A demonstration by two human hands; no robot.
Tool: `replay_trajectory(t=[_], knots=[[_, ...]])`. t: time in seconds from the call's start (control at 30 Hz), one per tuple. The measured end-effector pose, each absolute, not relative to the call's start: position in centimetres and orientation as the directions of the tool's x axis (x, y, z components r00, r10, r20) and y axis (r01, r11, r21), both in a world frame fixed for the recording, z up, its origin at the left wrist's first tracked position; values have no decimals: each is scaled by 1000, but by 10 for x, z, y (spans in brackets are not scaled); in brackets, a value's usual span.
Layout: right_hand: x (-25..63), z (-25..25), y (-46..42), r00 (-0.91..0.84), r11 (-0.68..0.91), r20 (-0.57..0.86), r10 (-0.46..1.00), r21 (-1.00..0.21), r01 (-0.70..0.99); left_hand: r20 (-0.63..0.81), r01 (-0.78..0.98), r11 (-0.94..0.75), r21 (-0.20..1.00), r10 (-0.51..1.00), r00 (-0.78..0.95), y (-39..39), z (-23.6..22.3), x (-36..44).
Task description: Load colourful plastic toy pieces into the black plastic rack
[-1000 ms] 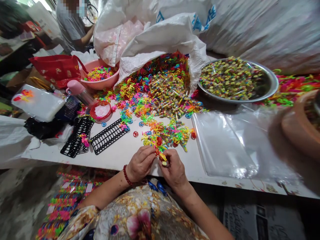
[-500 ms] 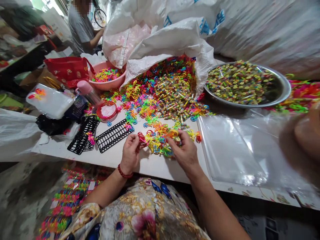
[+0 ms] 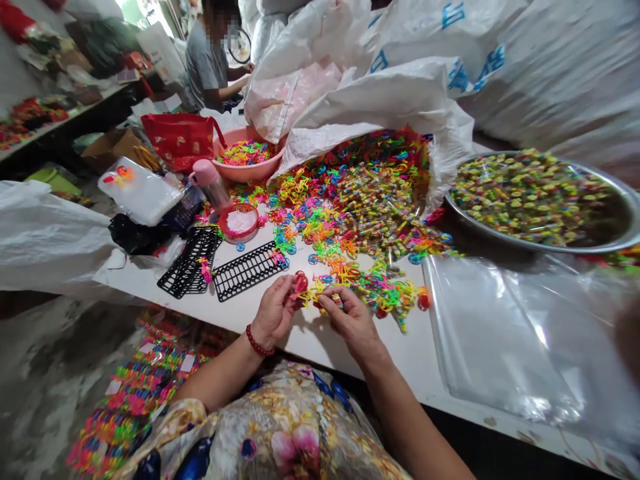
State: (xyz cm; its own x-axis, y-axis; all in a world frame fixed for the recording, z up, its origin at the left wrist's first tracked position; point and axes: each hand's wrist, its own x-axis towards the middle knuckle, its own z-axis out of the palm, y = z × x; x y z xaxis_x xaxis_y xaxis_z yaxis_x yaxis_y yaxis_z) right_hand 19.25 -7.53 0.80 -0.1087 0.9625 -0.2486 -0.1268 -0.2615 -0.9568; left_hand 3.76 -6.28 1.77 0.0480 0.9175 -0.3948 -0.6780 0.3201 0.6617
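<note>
Left hand (image 3: pixel 274 312): fingers gripped red piece (image 3: pixel 301 283). Right hand (image 3: pixel 354 325): fingers curled, hold unclear; coloured pieces (image 3: pixel 387 288) lay just beyond.

A garment (image 3: pixel 270 430) is worn, whose greyish cloth is printed with golden-yellow flowers, pink blossoms and dark blue shapes. The same pattern is seen on the left sleeve (image 3: pixel 181 420). At the wrist of the left hand (image 3: pixel 275 312), a bracelet (image 3: pixel 257 342) of round red beads is worn. The right hand (image 3: pixel 354 325) is left bare.

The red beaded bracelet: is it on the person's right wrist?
No, the bracelet circles the wrist of the left hand, while the wrist of the right hand is bare.
</note>
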Motion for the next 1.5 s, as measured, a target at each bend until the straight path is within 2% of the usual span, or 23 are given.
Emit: replay_trajectory(t=[0.1,0.17,0.3,0.47,0.53,0.73,0.93,1.13,1.33,1.5], knots=[[182,4,-80,-49,-332,-333,942,-891,-309,-363,-682,307,664,930,65,-66,18,44],[178,1,-83,-20,-320,-333,943,-887,-332,-338,-655,300,693,938,73,-70,16,50],[180,-2,-89,-58,-275,-269,961,-946,-174,-331,-611,274,743,943,21,-74,11,55],[196,2,-92,-56,-76,-79,995,-995,64,-277,-478,262,839,960,40,-72,4,51],[200,3,-93,-49,-48,-51,998,-997,55,-271,-450,274,850,960,73,-73,1,51],[197,3,-97,-3,-133,-134,991,-986,-96,-262,-291,278,916,961,91,-80,-8,57],[200,0,-101,13,-49,-49,999,-999,-21,-151,-50,153,987,988,44,-85,-4,60],[203,-2,-104,17,1,1,1000,-1000,-6,-64,169,56,984,997,43,-87,-5,59],[203,1,-108,-6,171,172,985,-979,114,-151,151,133,980,982,114,-82,-4,55],[195,9,-111,-67,224,215,974,-954,198,-186,82,181,980,981,55,-83,-7,54]])
